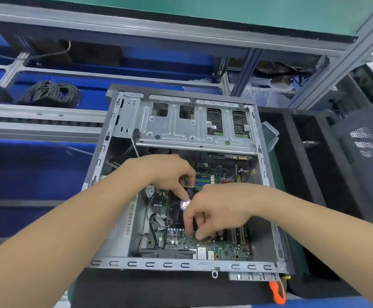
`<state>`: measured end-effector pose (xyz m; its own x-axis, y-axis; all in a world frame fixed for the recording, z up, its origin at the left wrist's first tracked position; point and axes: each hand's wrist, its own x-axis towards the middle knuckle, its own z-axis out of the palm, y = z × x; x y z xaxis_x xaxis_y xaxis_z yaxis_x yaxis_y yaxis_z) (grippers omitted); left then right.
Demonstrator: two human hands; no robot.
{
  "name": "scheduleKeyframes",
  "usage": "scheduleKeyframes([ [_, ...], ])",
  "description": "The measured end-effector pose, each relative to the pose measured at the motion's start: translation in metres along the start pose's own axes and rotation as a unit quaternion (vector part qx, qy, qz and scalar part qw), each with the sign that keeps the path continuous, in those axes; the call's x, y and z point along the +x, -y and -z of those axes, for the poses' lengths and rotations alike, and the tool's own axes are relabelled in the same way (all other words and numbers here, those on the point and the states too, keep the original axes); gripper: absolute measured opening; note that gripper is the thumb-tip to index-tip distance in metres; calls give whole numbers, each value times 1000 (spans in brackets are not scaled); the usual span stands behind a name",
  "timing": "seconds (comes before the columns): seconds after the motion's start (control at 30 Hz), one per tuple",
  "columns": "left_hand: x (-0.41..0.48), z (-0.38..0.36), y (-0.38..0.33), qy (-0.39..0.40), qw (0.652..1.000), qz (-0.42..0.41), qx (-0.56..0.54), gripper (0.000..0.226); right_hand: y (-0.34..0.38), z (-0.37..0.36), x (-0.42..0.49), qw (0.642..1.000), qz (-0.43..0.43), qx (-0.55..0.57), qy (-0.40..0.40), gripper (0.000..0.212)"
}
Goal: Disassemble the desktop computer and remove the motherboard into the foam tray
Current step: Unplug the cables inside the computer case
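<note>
The open grey computer case (187,264) lies on its side in front of me, with the green motherboard (221,247) inside its lower half. A black CPU cooler fan (176,212) sits on the board under both hands. My left hand (165,172) reaches in from the left, fingers curled down on the fan's top edge. My right hand (214,210) comes from the right, its fingers curled around the fan's lower right side. A round shiny sticker (185,205) shows at the fan's hub between the hands. A black foam tray (296,165) stands to the right.
A metal drive cage (194,127) fills the case's upper half. An orange-handled tool (276,292) lies at the case's lower right corner. A coil of black cable (52,92) sits in a blue bin at the back left. A black perforated side panel (363,156) stands far right.
</note>
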<state>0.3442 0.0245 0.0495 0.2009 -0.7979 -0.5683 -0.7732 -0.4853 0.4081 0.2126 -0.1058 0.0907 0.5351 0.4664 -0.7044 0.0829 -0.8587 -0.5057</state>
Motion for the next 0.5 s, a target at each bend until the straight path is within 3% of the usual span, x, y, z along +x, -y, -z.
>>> scheduleKeyframes([
  [0.07,-5,6,1,-16,1000,-6,6,20,13,1,7,995,23,-65,-77,25],
  [0.2,-17,16,4,-29,999,1,30,19,28,-2,23,979,10,-129,-157,43],
  [0.3,-24,17,5,-48,998,17,28,28,34,-7,31,959,-22,-202,-196,45],
  [0.5,-34,13,7,-63,996,41,50,51,42,-17,57,942,-60,-197,-265,39],
])
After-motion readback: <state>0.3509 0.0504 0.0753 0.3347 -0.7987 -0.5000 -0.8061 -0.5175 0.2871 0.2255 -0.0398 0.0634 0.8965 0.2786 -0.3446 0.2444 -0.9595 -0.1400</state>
